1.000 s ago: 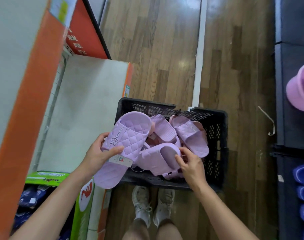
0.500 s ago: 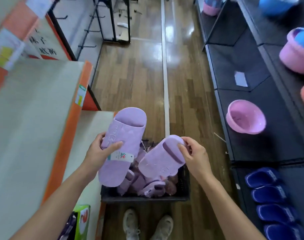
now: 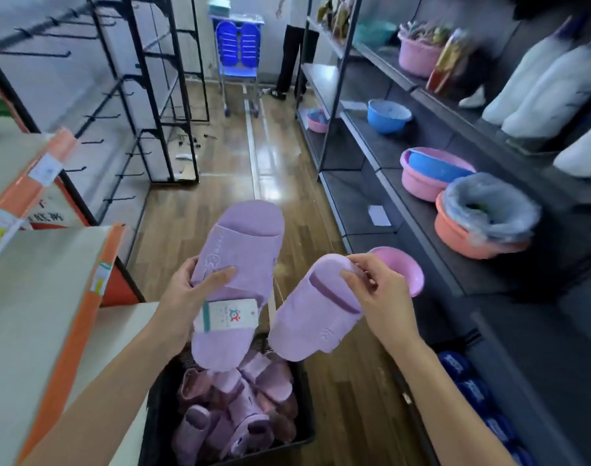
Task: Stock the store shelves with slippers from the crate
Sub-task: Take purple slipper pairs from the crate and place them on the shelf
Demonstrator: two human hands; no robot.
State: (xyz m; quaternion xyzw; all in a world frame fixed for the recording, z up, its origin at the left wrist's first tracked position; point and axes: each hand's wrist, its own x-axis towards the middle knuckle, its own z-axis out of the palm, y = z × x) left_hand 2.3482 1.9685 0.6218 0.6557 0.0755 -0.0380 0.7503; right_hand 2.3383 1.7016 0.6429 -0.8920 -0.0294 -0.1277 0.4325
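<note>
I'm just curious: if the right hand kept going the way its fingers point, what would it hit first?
Probably the tagged lilac slipper in the left hand: the right hand, pinching a second slipper, points left toward it. Depth is unclear.

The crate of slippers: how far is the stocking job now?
Done: no lilac slipper shows on any shelf yet; only blue slippers sit low on the right. In hand: the left hand holds a tagged lilac slipper, the right hand pinches a second slipper, both above the crate. Left: these two to shelve, plus the pile in the crate.
</note>
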